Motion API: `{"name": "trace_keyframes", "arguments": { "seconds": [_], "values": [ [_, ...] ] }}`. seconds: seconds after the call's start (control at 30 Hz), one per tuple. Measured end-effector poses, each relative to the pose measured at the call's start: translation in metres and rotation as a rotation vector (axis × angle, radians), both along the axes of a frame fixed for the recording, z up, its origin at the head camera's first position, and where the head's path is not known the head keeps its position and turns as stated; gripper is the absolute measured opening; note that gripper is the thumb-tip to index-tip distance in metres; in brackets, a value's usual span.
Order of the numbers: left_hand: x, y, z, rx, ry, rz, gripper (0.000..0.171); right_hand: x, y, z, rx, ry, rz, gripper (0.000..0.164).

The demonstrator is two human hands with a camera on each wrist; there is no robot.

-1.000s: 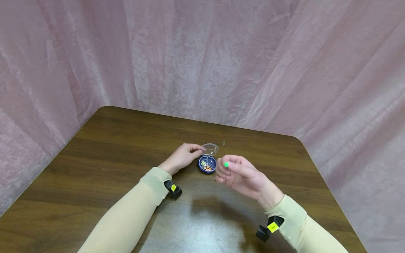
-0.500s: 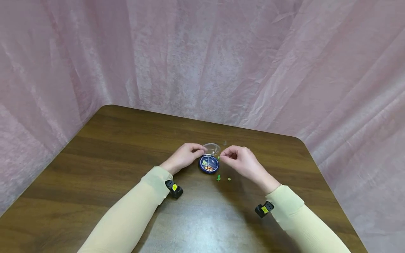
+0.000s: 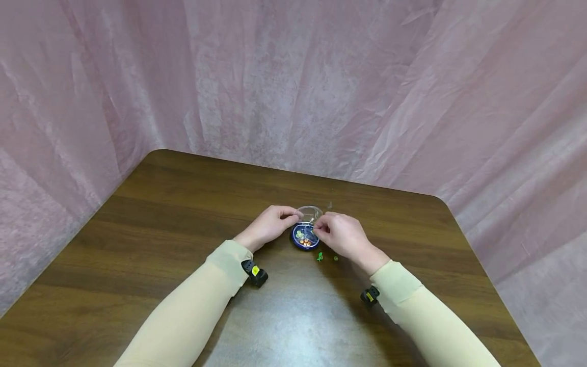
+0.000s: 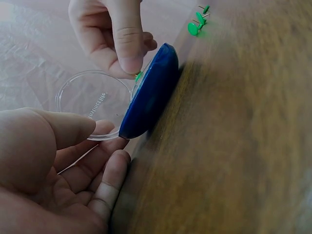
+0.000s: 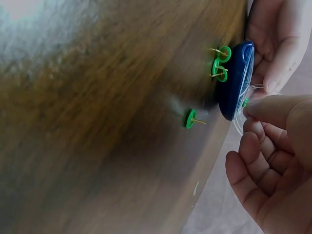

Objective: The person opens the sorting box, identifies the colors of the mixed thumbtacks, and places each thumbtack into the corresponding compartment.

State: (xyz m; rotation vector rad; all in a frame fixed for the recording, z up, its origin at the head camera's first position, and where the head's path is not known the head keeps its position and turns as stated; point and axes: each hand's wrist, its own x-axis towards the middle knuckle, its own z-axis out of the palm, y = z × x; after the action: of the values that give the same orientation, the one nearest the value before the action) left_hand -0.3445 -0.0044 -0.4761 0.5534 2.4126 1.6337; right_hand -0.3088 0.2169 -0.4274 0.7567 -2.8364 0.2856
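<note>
A small round blue case point(image 3: 306, 248) with inner compartments rests on the table, its clear lid point(image 4: 100, 100) raised on the far side. My left hand point(image 3: 270, 224) holds the lid's edge between thumb and fingers. Over the right part of the case, my right hand point(image 3: 344, 234) pinches a green thumbtack point(image 4: 138, 76) between thumb and index finger. Copper-coloured tack heads point(image 3: 305, 242) fill the front compartment, and pale green ones point(image 3: 299, 235) lie in the left one. Several loose green thumbtacks point(image 5: 224, 53) are on the table just right of the case.
One green thumbtack point(image 5: 190, 119) lies apart from the others, point up. A small clear scrap point(image 3: 329, 205) is on the wooden table point(image 3: 192, 204) behind the right hand. Pink curtains point(image 3: 275, 92) hang beyond the table's far edge.
My right hand, palm-up with a green tack a second ago, has turned over and moved left to the case. Loose green tacks have come into sight. The left hand keeps hold of the lid.
</note>
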Motion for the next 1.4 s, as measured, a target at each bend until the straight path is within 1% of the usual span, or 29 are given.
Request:
{"name": "trace_keyframes", "arguments": {
  "seconds": [0.1,0.27,0.4,0.57,0.8,1.07,1.2,1.4],
  "values": [
    [0.000,0.000,0.000,-0.001,-0.003,0.006,0.028,0.000,-0.001,0.000,0.022,0.021,0.009,0.005],
    [0.001,0.000,0.001,-0.002,-0.009,0.006,0.029,0.002,0.001,0.000,0.049,0.018,0.017,0.005],
    [0.001,0.000,0.001,-0.003,-0.002,-0.003,0.029,0.007,0.008,0.002,0.043,0.021,0.009,0.005],
    [0.000,0.002,0.000,0.000,0.004,-0.009,0.029,0.018,0.023,0.007,0.020,0.019,0.000,0.005],
    [-0.001,0.001,-0.001,-0.006,-0.002,0.005,0.027,0.030,0.038,0.008,0.050,-0.014,0.009,0.005],
    [-0.001,0.000,-0.002,-0.019,-0.001,0.011,0.028,0.043,0.047,0.007,0.093,-0.085,0.041,0.006],
    [-0.002,0.001,-0.004,-0.017,-0.006,0.011,0.029,0.045,0.050,0.004,0.107,-0.081,0.056,0.008],
    [-0.004,0.002,-0.005,-0.012,-0.009,0.011,0.028,0.043,0.051,0.002,0.110,-0.071,0.068,0.008]
  ]
}}
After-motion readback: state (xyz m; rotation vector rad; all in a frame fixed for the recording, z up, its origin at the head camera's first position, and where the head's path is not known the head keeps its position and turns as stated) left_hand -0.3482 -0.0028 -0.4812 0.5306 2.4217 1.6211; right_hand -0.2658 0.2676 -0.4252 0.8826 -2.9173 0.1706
